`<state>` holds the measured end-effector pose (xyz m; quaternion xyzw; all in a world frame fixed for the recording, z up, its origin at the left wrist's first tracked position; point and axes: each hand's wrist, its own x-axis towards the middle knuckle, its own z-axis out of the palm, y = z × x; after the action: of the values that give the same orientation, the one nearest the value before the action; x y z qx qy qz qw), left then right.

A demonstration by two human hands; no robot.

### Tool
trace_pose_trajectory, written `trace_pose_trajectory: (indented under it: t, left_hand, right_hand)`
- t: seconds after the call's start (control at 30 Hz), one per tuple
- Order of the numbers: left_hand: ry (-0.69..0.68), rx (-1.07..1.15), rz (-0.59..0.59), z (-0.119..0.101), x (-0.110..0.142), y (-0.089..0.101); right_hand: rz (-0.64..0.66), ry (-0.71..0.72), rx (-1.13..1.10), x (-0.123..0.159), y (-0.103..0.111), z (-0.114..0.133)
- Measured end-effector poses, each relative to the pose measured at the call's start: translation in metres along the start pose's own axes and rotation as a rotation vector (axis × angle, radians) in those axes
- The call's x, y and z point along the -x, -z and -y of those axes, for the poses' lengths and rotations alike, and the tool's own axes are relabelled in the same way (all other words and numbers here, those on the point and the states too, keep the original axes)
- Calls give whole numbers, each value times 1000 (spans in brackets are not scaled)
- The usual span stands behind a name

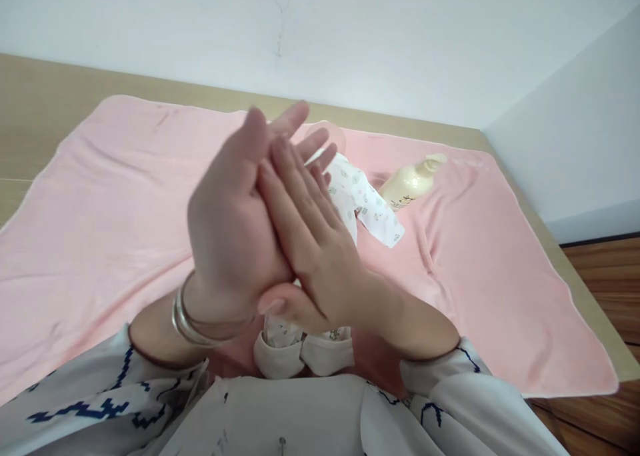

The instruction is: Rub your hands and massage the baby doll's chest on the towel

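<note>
My left hand (227, 223), with silver bangles (187, 319) at its wrist, is raised with its fingers stretched out. Flat across its palm lies my right hand (325, 256), fingers extended and its thumb near the left wrist. Nothing shows between the two palms. Behind and below them lies a baby-sized figure in white printed clothes (377, 209); whether it is a doll or a baby I cannot tell. My hands hide most of its body. Two pale cuffed feet (300, 355) show under my wrists. To the right, a cream pump bottle (411, 184) lies tilted beside the sleeve.
A pink blanket (125, 196) with soft wrinkles covers most of the wooden tabletop (45, 89). A white wall (375, 49) rises along the back, with another at the right. Brown wood flooring (607, 276) shows past the right edge.
</note>
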<state>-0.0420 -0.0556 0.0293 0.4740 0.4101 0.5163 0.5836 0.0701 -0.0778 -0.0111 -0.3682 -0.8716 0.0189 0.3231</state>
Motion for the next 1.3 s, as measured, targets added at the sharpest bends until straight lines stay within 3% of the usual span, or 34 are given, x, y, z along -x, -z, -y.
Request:
trace_pose_trajectory:
  t: [0.1,0.23,0.3,0.4,0.53,0.6,0.73,0.9,1.07,1.2,1.3]
  left_hand:
    - [157,207,-49,-7,-19,7]
    - [118,279,-89,4,-54,8]
    - [119,221,-140,24,-76,7]
    - [66,-68,-191,64,-106,8]
    - [-106,-286,-325,118,-128,12]
    - [-181,-412,-347,135,-131,14]
    - [-257,-649,-288,150,-135,19]
    - [-282,-922,-107,148,-142,24]
    - [-274,-1081,8,146,-151,32]
    - [-304,-1180,5,148,-149,35]
    - [-381,-1332,87,145,-137,31]
  right_hand:
    - [-28,62,-89,0,-3,-2]
    - [-54,-36,-198,4,0,-5]
    - [-60,-137,-215,5,2,-8]
    - [-36,-301,-179,1,-2,-22]
    - [87,-525,-56,-10,-24,-56]
    - [158,-571,-17,-13,-39,-76]
    - [229,-519,47,-12,-59,-111]
    - [313,-617,129,-11,-55,-138]
    - [324,-795,156,-7,-47,-116]
    - [368,-654,155,-4,-47,-88]
    - [353,-628,107,-6,-48,-96]
